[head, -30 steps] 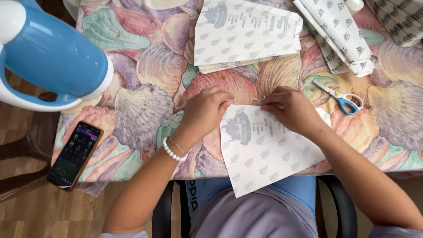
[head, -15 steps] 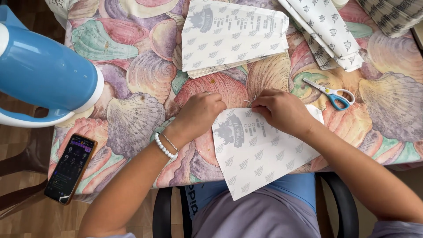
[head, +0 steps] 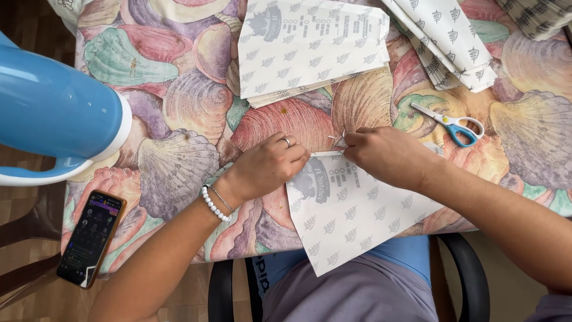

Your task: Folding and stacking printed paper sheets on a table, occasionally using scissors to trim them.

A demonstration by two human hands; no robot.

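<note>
**Paper bag in hand, top edge being worked**

Printed paper bag flat on the table, half over its near edge. Left hand pressing the top left corner, fingers curled; right hand pinching a thin string at the top edge. Finished stack of bags beyond the hands. Scissors just beyond the right hand. Phone far left. Judging by the stacks, well under way; this one unfinished.

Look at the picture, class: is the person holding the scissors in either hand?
No: the scissors lie on the tablecloth beyond the right hand, while both it and the left hand rest on the paper bag.
</note>
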